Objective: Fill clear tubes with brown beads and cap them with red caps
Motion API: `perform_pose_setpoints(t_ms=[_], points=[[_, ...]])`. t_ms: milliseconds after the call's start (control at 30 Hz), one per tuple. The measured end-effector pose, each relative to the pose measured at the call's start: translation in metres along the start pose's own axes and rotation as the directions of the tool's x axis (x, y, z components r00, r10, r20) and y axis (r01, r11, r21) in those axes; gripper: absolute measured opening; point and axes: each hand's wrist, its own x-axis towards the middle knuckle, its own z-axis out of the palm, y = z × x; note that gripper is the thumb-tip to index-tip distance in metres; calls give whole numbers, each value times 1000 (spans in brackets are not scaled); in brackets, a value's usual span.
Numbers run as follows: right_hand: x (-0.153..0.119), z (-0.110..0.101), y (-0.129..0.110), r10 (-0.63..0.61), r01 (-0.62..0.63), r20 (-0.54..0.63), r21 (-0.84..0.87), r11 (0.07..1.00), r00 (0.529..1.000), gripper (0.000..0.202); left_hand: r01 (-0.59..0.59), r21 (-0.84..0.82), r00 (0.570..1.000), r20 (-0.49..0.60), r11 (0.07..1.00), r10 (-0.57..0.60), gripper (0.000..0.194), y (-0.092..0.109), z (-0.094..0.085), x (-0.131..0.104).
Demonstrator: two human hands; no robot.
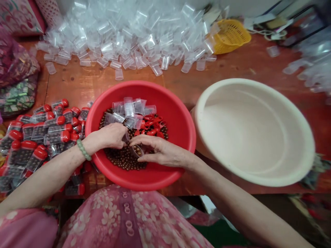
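Both my hands are inside a red basin point(184, 144), over a layer of small brown beads point(124, 161). My right hand point(157, 148) grips a clear plastic tube point(136, 150), tilted, with brown beads in its mouth. Curled beside it, my left hand point(113, 135) wears a green bead bracelet point(83, 150) at the wrist and has a second clear tube point(126, 137) at its fingertips, mostly hidden. Beyond my hands, several empty clear tubes point(129, 107) lie on the beads. To their right are several red caps point(153, 126).
Filled tubes with red caps point(54, 121) are heaped left of the basin. A large cream basin point(238, 137) stands at the right. Behind are a wide pile of clear tubes point(139, 38) and a yellow basket point(231, 36). Mesh bags point(18, 86) sit far left on the wooden table point(181, 75).
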Motion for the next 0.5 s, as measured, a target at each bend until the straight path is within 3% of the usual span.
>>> perform_pose_setpoints(t_ms=[100,200,333,500], points=[[-3,-2,1,9,-5,-84,46,999,996,32,25,-38,997,-66,999,-27,42,0,7,0],[-5,-4,1,-24,26,-133,17,1000,991,32,72,-26,995,-71,997,-74,34,2,16,-1],[-8,-7,2,-67,65,-181,-21,998,981,34,100,10,994,30,995,-101,22,2,16,2],[-13,-10,6,-43,22,-156,-132,991,987,34,7,-1,976,219,1000,-7,22,-3,-6,2]])
